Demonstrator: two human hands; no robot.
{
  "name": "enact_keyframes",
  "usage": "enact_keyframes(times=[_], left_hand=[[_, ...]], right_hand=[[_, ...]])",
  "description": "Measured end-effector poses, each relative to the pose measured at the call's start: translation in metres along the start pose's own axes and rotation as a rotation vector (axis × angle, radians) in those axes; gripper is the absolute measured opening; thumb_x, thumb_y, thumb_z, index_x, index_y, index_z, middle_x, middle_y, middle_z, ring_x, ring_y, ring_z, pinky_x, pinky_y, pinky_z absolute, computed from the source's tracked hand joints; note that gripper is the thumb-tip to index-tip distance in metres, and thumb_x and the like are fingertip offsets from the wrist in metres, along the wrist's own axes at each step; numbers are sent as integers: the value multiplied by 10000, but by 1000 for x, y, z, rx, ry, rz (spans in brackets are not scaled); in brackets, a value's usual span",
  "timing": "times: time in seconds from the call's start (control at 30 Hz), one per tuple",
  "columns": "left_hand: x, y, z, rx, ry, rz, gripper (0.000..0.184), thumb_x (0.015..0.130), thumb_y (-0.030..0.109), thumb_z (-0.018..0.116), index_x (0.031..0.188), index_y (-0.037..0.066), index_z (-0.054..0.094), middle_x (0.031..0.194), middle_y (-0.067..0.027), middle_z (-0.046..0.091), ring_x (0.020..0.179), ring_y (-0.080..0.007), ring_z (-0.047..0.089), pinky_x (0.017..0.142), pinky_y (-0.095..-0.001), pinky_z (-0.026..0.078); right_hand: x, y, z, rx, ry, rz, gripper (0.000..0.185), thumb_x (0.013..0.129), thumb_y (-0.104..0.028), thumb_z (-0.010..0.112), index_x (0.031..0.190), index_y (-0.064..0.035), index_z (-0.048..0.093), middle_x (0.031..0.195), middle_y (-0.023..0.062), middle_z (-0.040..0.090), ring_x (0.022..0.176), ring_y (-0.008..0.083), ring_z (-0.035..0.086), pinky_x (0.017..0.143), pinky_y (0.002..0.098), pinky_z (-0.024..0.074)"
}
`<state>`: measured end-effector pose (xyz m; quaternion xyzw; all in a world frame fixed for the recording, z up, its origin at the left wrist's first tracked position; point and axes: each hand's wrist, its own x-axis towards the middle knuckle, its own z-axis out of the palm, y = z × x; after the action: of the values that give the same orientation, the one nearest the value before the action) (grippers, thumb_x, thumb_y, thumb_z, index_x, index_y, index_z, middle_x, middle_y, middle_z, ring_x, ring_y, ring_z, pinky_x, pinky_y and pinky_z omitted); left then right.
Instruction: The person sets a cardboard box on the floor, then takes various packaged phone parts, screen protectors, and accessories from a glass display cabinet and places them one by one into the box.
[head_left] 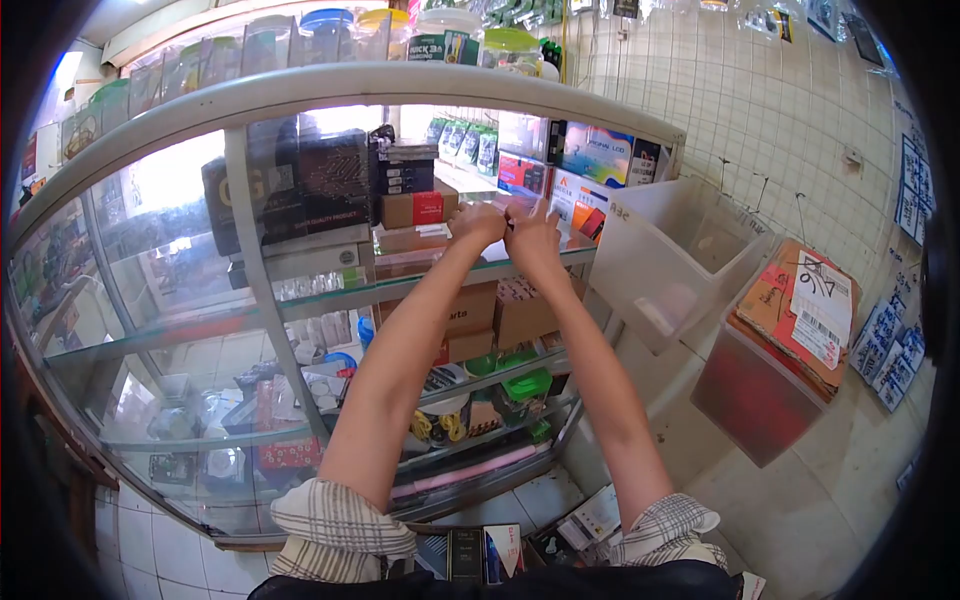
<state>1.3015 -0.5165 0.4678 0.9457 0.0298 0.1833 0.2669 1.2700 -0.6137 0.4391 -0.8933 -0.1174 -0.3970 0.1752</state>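
Plaid sleeves (345, 520), rolled up, fill the bottom of my head view. Ahead, I have the left grip (478, 225) and right grip (534, 240) close together over the front edge of the upper glass shelf (495, 270) of the display case (350, 92). Left fingers curl, right ones bend partly; whether either holds something, I can't tell. Just left of the left grip, a red-labelled brown carton (408, 210) sits on that shelf, with small dark boxes (405, 178) stacked above it. Near the shelf's right end stands an LCD box (598, 152).
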Motion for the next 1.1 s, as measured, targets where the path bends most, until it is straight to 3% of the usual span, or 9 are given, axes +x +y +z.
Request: enact_keyframes(times=[0.1,0.33,0.57,0.67,0.73,0.77,0.87,1.03,1.1], left_hand=[[-20,-2,-10,4,-120,-20,574,779,474,502,1153,39,532,1239,-181,443,1162,-333,405,959,-439,324],[-86,-17,-7,-60,213,239,445,799,303,439,997,-83,536,1044,-290,526,1009,-426,473,865,-493,373],[-164,-28,-12,-235,378,339,332,829,261,414,917,-44,511,915,-296,564,921,-453,505,806,-491,393],[-213,-41,-12,-549,235,223,310,848,235,422,997,-33,466,884,-258,580,914,-378,531,827,-441,401],[-248,-61,10,-1193,185,268,277,847,180,475,1035,-12,412,949,-220,565,950,-287,537,788,-364,427],[-266,-72,23,-1188,172,237,277,847,180,475,1035,-12,412,949,-220,565,950,-287,537,788,-364,427],[-342,-115,50,-1448,60,183,305,854,111,514,1112,32,373,1168,-108,458,974,-141,508,700,-264,451],[-475,-199,102,-1428,-32,-20,418,880,179,508,1245,72,335,1143,-72,490,981,-106,500,690,-199,449],[-524,-235,128,-1386,-101,-279,436,885,179,494,1278,80,332,1163,-68,490,982,-105,505,685,-197,446]], right_hand=[[-28,-8,-16,74,105,-22,225,773,-188,564,979,-100,585,1055,209,410,998,405,405,753,530,406],[-83,-30,-42,219,385,-104,167,744,-109,615,901,-78,571,953,149,409,904,320,355,783,444,331],[-139,-43,-67,391,516,-166,154,704,-88,666,845,-81,606,951,117,445,934,292,347,810,395,313],[-185,-56,-77,327,567,-210,183,667,-81,698,832,-94,621,952,88,471,922,275,353,805,372,313],[-227,-65,-79,352,576,-214,198,653,-79,708,831,-103,624,948,76,478,917,270,355,797,367,315],[-250,-68,-77,368,594,-223,213,640,-77,718,829,-112,626,945,65,484,913,264,357,789,361,317],[-331,-69,-69,407,482,-221,241,622,-86,731,837,-134,633,939,61,481,918,257,364,787,360,314],[-474,-75,-55,481,122,-197,281,638,-84,720,898,-147,633,966,69,478,929,257,399,805,365,323],[-535,-79,-35,601,-64,-78,315,660,-70,702,955,-144,619,1004,91,471,941,268,403,807,360,336]])
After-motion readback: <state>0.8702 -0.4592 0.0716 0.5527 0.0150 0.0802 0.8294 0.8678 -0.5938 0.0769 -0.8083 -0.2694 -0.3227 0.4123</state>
